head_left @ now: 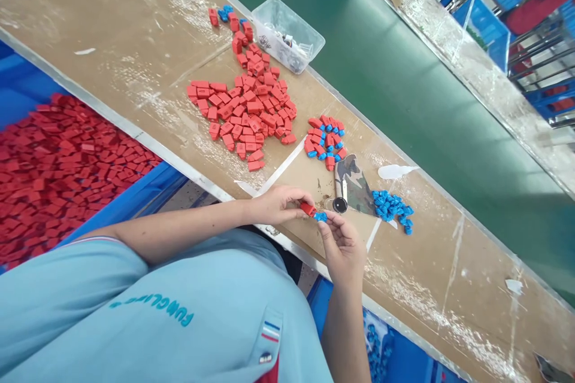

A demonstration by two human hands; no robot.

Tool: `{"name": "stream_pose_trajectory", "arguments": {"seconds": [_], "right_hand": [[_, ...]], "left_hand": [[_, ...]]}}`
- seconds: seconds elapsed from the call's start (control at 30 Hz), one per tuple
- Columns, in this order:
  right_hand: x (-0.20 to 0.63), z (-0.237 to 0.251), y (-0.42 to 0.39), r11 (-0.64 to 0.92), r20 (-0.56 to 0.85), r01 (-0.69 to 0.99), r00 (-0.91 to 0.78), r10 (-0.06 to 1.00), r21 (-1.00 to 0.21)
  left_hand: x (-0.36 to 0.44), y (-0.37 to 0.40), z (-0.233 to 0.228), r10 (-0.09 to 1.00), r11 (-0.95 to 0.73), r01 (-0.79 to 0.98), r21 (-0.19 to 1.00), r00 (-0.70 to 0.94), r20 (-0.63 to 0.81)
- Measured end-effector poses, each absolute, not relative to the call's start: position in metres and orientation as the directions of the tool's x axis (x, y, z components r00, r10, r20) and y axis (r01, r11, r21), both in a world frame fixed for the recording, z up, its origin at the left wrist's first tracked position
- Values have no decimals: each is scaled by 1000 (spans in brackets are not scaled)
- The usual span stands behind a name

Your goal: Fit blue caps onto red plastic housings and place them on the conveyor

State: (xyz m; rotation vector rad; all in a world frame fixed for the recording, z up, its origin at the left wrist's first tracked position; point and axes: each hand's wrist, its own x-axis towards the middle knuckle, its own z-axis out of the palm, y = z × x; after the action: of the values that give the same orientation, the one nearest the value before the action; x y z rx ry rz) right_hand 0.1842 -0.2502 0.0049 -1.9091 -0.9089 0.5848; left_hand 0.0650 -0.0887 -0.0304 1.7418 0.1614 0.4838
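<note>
Between finger and thumb, my left hand (282, 204) pinches a small red plastic block (308, 209). My right hand (344, 245) pinches a small blue plastic piece (320, 216), which meets the block's end; whether the two are joined I cannot tell. Just beyond my hands lie a black round-topped object (339, 204) and a camouflage-patterned piece (357, 187). To their right is a pile of blue pieces (392, 206). Further up sits a group of red blocks with blue ends (330, 142). A large heap of loose red blocks (251, 105) spreads to the left.
A clear plastic box (290, 36) with small parts stands at the table's far edge, beside a green belt (381, 30). Left of me, a blue bin (117, 197) holds many red blocks. Another blue bin (404, 350) with blue pieces sits below the table's near edge.
</note>
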Motion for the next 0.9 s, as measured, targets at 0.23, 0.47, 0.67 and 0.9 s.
{"name": "stream_pose_trajectory", "arguments": {"seconds": [0.23, 0.47, 0.67, 0.9], "right_hand": [[179, 9, -244, -330, -26, 372, 629, 777, -868], [175, 6, -247, -350, 11, 422, 651, 759, -837], [175, -1, -252, -329, 30, 439, 635, 772, -836], [170, -8, -251, -218, 192, 546, 596, 779, -809]], "left_hand": [[64, -88, -31, 324, -372, -181, 910, 894, 311], [65, -88, -31, 266, -398, -251, 883, 889, 373], [64, -87, -29, 223, -372, -203, 906, 928, 299], [63, -87, -28, 217, -348, -173, 922, 942, 258]]}}
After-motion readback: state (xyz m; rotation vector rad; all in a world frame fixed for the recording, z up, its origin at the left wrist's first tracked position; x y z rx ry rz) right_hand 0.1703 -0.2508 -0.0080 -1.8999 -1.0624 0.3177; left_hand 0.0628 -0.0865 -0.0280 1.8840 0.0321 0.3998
